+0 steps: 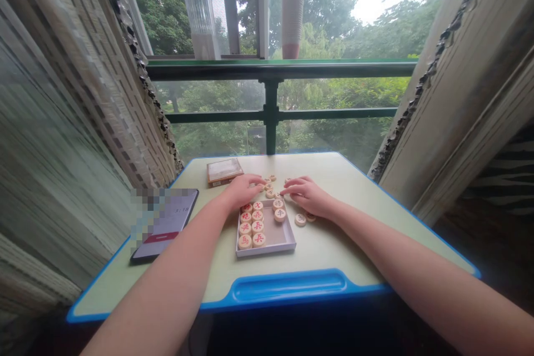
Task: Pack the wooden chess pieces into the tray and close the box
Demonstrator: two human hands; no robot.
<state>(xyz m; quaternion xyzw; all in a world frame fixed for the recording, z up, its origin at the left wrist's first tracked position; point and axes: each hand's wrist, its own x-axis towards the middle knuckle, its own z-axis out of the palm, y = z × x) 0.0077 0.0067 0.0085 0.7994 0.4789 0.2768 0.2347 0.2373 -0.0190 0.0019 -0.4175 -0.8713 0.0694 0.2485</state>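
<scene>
My left hand point(243, 190) reaches over the far left corner of a shallow white box point(267, 249). Its fingers are stretched out at the edge of a loose group of round wooden Chinese chess pieces point(270, 193). On the other side of that group is my right hand point(306, 194), fingers apart, with its fingertips at the pieces; exact contact is hard to make out. Inside the box, red-marked pieces point(258, 240) stand in two columns on the left. Two dark-marked pieces point(279, 215) sit at its far right.
A tablet or phone point(167, 228), partly pixelated, lies on the table's left. Behind my left hand is a brown-edged box lid point(225, 171). Loose pieces point(300, 219) lie right of the white box. The table point(359, 256) has a blue rim and a front tray slot point(290, 285).
</scene>
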